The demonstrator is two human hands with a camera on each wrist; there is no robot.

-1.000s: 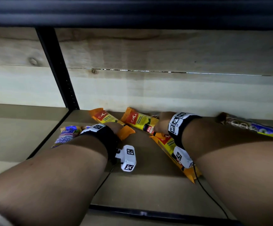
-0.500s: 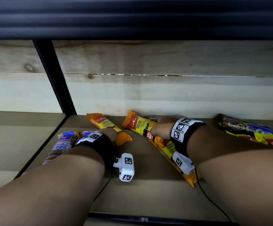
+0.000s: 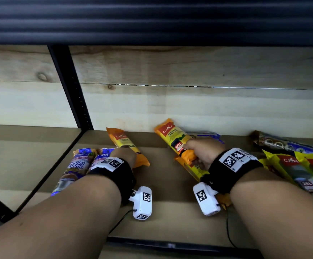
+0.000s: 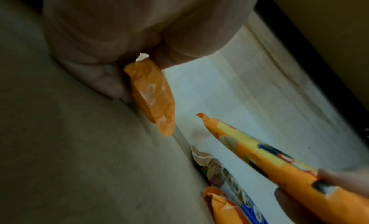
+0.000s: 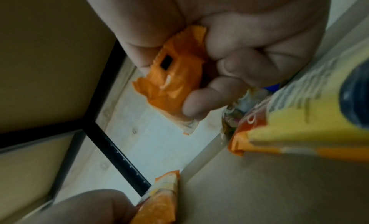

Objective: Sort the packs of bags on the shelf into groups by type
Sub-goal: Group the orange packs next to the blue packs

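Observation:
Two orange packs of garbage bags are held over the brown shelf board (image 3: 163, 208). My left hand (image 3: 126, 155) pinches the near end of the left orange pack (image 3: 123, 143), whose fingers (image 4: 111, 83) press its crinkled side (image 4: 153, 99). My right hand (image 3: 200, 153) grips the lower end of a second orange pack (image 3: 171, 136); its fingers (image 5: 211, 96) curl round the sealed end (image 5: 173, 79). A third orange pack (image 3: 198, 170) lies under the right wrist. Two purple packs (image 3: 77, 164) lie side by side at the left.
Several yellow packs (image 3: 301, 174) and a brown and blue pack (image 3: 282, 145) lie at the right. A blue pack (image 3: 210, 136) sits behind my right hand against the wooden back wall (image 3: 189, 109). A black upright post (image 3: 71, 90) borders the bay at the left.
My right hand has closed on the near end of its orange pack, which now points more toward the back wall. The left orange pack has also turned straighter. The view shifted, showing the yellow packs.

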